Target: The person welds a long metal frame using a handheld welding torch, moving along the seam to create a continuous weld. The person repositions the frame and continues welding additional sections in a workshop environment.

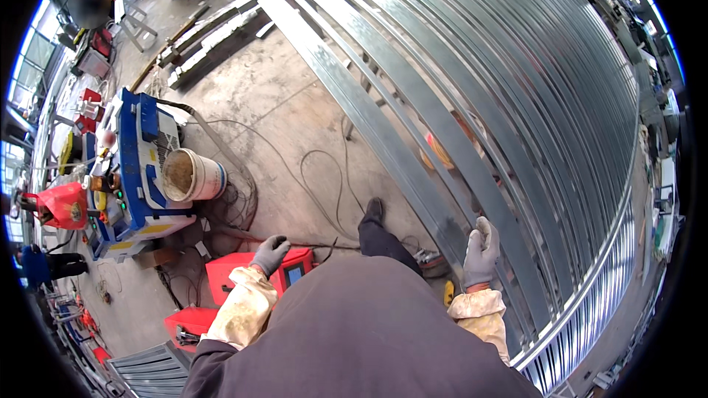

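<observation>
My left hand (pixel 271 254), in a grey glove with a tan cuff, hangs in front of a red machine box (pixel 299 259) with a small screen. Its fingers are loosely bent and apart, and nothing shows in them. On the other side, my right hand (pixel 481 256) wears a matching grey glove, fingers pointing up and loosely extended, also without anything in it. It is beside the long flat metal slats (pixel 413 169) of a large panel, overlapping them in the picture; whether it touches them I cannot tell.
A blue and white machine (pixel 136 169) stands at the left with a white bucket (pixel 193 175) against it. Cables (pixel 324 169) loop across the concrete floor. Metal beams (pixel 214 44) lie farther off. A yellow tool (pixel 448 292) is near my right forearm. People are in the background.
</observation>
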The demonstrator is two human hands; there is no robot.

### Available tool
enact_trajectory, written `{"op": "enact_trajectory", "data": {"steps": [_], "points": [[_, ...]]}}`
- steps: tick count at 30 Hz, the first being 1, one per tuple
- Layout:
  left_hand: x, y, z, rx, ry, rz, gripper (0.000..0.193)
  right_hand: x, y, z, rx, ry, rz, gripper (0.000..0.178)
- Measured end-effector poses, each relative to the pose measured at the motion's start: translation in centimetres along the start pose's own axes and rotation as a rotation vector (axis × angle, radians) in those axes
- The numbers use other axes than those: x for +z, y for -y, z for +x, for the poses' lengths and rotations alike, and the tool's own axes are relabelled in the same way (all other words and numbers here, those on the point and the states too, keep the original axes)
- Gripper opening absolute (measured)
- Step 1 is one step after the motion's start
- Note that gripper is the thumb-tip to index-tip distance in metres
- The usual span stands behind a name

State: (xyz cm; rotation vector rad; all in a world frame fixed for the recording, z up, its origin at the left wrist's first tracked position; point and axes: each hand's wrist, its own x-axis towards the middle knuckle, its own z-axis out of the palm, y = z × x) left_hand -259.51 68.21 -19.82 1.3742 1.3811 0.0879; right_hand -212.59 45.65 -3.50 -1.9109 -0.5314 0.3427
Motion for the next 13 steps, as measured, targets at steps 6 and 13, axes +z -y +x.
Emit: {"op": "enact_trajectory", "data": {"steps": [6,13], "points": [[-5.2,-9.0,2.8,0.033,-0.151,-0.061,0.040,11.0,5.1,12.7,-0.268,0.307,-0.372,0.041],[-10.0,-2.5,8.9,-0.164,-0.220,-0.317,0.026,27.9,12.1,22.2,-0.487,0.446,-0.455,0.058]]}}
